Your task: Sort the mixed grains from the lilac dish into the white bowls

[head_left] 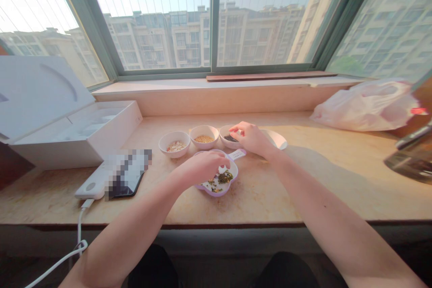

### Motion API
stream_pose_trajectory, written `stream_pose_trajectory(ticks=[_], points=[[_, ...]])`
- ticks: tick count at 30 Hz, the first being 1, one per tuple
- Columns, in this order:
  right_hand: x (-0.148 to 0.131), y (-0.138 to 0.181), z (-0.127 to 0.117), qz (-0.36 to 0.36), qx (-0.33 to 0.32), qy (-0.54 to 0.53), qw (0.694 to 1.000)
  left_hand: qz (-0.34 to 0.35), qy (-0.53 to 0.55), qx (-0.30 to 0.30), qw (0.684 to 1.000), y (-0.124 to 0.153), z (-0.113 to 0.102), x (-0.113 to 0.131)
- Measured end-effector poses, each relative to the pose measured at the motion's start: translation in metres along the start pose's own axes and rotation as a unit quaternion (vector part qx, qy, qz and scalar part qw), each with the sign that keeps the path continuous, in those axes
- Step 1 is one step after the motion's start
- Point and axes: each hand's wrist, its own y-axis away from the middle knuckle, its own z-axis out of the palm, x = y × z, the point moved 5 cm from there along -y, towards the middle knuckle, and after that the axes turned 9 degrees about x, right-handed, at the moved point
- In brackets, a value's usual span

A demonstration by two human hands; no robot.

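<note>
Lilac dish [221, 192], handled; bowl [227, 144] of dark grains [230, 138].
Dish lies under my left hand [212, 163], bowl under fingers of my right hand [249, 137]; whether either pinches anything, I cannot tell.

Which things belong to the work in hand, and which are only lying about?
Likely in use:
purple dish, under left hand
right bowl, at right hand
middle bowl
left bowl
perhaps the half-hidden dish

Seemingly just lying about:
box
phone
white device
cable
bag
dark object
</note>
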Motion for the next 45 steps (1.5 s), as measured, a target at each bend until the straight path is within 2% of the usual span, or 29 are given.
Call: stream_pose_trajectory(ticks=[3,7,12,16,20,23,27,30,34,38,41,43,45], points=[[-0.002,0.0,-0.002,0.0,0.007,-0.01,1.0,-0.01,0.034,0.038,0.999,-0.001,-0.011,0.0],[-0.005,0.001,-0.003,0.0,0.005,-0.026,1.0,-0.004,0.084,0.175,0.981,0.0,-0.033,0.005],[-0.014,0.004,-0.007,0.01,-0.011,-0.075,0.997,0.023,0.136,0.333,0.933,0.008,-0.049,0.005],[-0.021,0.007,-0.006,0.017,-0.05,-0.162,0.985,0.047,0.154,0.405,0.9,0.012,-0.054,0.008],[-0.022,0.009,-0.005,0.028,-0.069,-0.229,0.971,0.047,0.157,0.448,0.879,0.015,-0.059,0.011],[-0.022,0.011,-0.003,0.051,-0.124,-0.303,0.943,0.018,0.145,0.456,0.878,0.015,-0.059,0.008],[-0.029,0.017,0.003,0.077,-0.222,-0.412,0.88,0.001,0.117,0.452,0.884,0.012,-0.054,0.0],[-0.034,0.021,0.011,0.087,-0.255,-0.446,0.853,0.018,0.086,0.419,0.904,0.009,-0.046,-0.004],[-0.036,0.025,0.023,0.102,-0.265,-0.469,0.836,0.041,0.029,0.378,0.924,0.008,-0.039,-0.008],[-0.034,0.027,0.029,0.11,-0.268,-0.453,0.843,0.038,-0.004,0.327,0.944,0.006,-0.036,-0.008],[-0.027,0.021,0.02,0.104,-0.244,-0.429,0.864,-0.034,-0.001,0.321,0.947,0.005,-0.039,-0.009],[-0.018,0.012,0.004,0.103,-0.191,-0.407,0.887,-0.087,0.01,0.294,0.952,0.004,-0.039,-0.01],[-0.002,0.001,-0.017,0.105,-0.101,-0.37,0.918,-0.09,0.016,0.208,0.974,0.001,-0.032,-0.006]])
